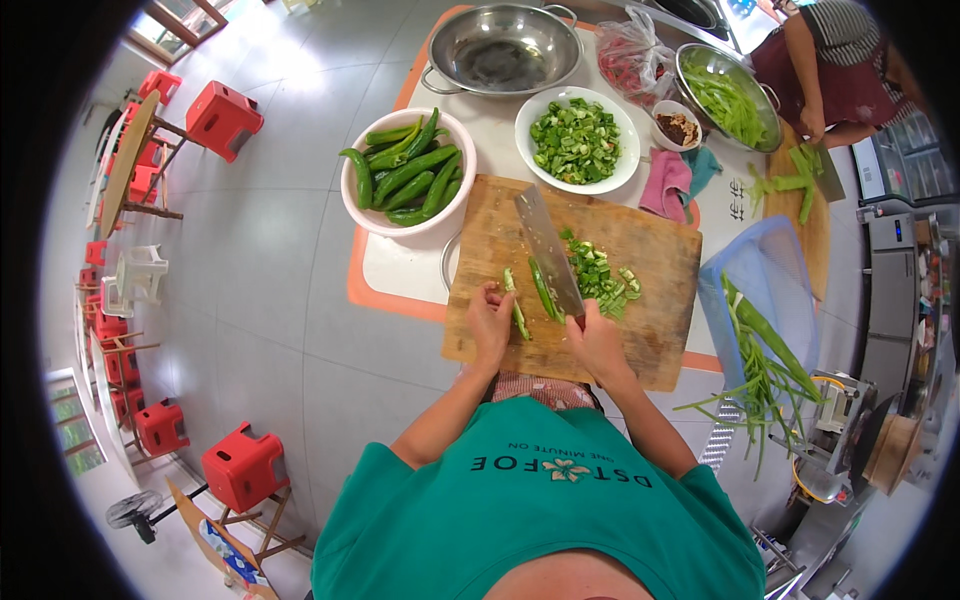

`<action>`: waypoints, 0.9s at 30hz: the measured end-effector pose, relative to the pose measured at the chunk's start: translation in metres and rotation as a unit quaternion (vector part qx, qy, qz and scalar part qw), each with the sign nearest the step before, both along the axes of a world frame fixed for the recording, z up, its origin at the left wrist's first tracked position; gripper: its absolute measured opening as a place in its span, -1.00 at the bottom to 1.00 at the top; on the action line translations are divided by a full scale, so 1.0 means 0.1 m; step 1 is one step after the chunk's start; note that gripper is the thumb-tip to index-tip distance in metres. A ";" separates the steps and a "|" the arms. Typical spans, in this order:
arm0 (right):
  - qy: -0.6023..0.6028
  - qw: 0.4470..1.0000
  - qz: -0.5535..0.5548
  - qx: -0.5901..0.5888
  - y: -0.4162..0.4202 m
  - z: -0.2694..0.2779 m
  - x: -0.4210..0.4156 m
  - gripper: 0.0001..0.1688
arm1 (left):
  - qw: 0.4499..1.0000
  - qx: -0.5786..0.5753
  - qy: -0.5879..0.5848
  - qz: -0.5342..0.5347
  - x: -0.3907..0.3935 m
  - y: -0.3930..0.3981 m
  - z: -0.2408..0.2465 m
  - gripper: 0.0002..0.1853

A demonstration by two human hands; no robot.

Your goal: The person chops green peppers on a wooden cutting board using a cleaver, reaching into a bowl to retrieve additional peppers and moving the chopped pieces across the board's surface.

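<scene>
My right hand [596, 341] grips the handle of a cleaver [546, 244], its blade resting over a wooden cutting board [645, 352]. Under my left hand's [491, 322] fingertips lies a split green pepper half [516, 304]. Another green pepper piece [541, 289] lies along the blade's left side. Chopped green pepper [596, 277] is heaped right of the blade. Beyond the board, a white bowl [631, 154] holds more chopped pepper. Whole green peppers [409, 176] fill a pale pink basin [356, 206] at the board's upper left.
A steel basin [504, 49], a bag of red peppers [634, 64], a small seasoning bowl [676, 126] and cloths [666, 180] sit beyond. A blue basket [772, 255] with long greens [761, 375] stands right. A co-worker [814, 67] holds another cleaver [829, 176] at upper right.
</scene>
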State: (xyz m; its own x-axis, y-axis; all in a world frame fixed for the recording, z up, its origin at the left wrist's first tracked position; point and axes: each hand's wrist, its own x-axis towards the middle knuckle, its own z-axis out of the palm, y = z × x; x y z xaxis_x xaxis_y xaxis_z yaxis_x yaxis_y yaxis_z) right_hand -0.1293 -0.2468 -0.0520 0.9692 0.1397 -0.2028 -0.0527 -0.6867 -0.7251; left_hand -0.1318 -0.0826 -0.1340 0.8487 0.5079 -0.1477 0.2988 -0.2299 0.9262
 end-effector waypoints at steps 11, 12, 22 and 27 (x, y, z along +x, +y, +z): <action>0.007 0.998 -0.021 -0.057 -0.28 -0.06 -0.25 -0.76 | 0.973 0.159 -0.041 -0.163 0.56 -0.31 -0.01 -0.74; 0.010 0.998 -0.027 -0.052 -0.29 -0.06 -0.25 -0.76 | 0.972 0.166 -0.047 -0.161 0.56 -0.33 -0.03 -0.74; 0.036 0.998 -0.048 -0.019 -0.19 -0.01 -0.34 -0.76 | 0.988 0.080 0.029 -0.131 0.50 -0.45 0.06 -0.81; 0.027 0.998 -0.042 -0.027 -0.20 -0.03 -0.32 -0.76 | 0.979 0.154 0.030 -0.127 0.54 -0.47 0.03 -0.85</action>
State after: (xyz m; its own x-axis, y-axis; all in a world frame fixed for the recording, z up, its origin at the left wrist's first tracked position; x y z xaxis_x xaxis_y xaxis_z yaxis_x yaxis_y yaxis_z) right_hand -0.1609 -0.2664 -0.0550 0.9644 0.0458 -0.2605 -0.1503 -0.7156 -0.6822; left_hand -0.0782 -0.1299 -0.1315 0.9476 0.3107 -0.0739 0.2480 -0.5702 0.7832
